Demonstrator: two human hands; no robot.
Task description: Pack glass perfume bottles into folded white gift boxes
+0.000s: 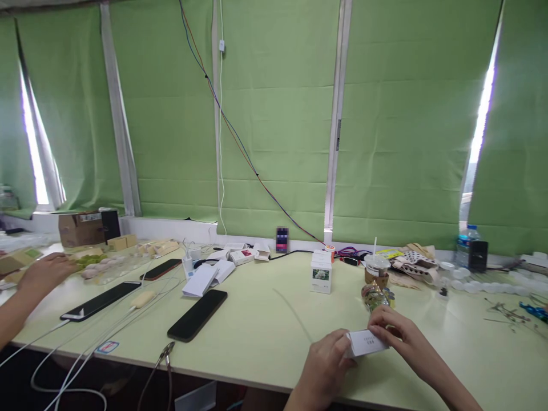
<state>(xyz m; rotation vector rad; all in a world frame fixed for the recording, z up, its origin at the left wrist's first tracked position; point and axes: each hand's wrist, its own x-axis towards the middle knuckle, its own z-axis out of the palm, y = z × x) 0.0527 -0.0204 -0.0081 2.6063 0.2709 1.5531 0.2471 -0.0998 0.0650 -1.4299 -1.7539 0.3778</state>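
Observation:
A small white box [367,343] with grey print is held low over the front of the table, between my two hands. My left hand [326,361] is closed around its left end. At the right end, the fingers of my right hand [396,332] pinch its upper edge. Just beyond my right hand sits a shiny, clear-wrapped item [377,297] whose kind I cannot make out. An upright white carton [321,274] with a flower picture stands farther back.
A co-worker's hand [48,275] reaches in from the left, near egg-tray-like plastic packaging [113,269]. Phones [197,315] and white cables lie left of centre. A drink cup [377,267] with a straw and a water bottle [464,248] stand at the back right.

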